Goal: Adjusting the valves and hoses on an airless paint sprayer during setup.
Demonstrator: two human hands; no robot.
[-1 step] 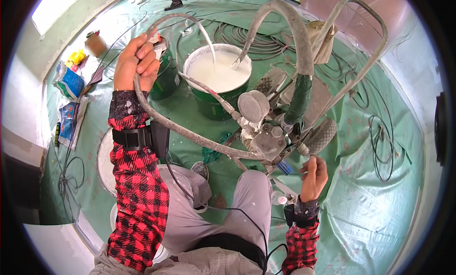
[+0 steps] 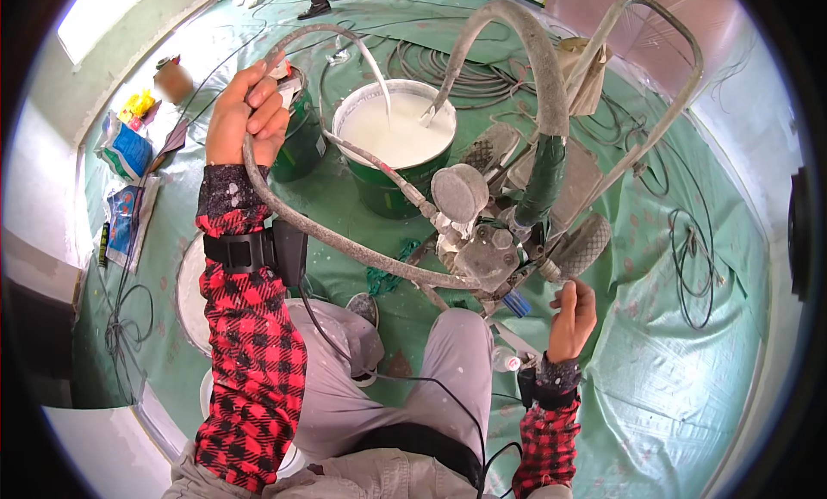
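left hand (image 2: 247,111): raised high, fingers wrapped tight around a grey paint-crusted hose (image 2: 345,241) and what looks like a spray gun at its end, mostly hidden in the fist.
hose: runs from the fist in a curve down past the forearm to the sprayer pump (image 2: 487,254).
right hand (image 2: 573,314): low, at the pump's right side, fingers curled loosely near a small fitting; whether it pinches anything i cannot tell.
sprayer pump: stands on the green floor sheet (image 2: 689,370) just ahead of the knees, spattered grey, with a bent tube frame (image 2: 663,103) rising behind it.
thick hose (image 2: 538,77): arches from the pump up and over into the bucket.
bucket (image 2: 394,146): green, filled with white paint, just beyond the pump.
second green can (image 2: 297,146): beside the bucket, below the left hand.
far left: bags and small packets (image 2: 129,154) lie by the wall.
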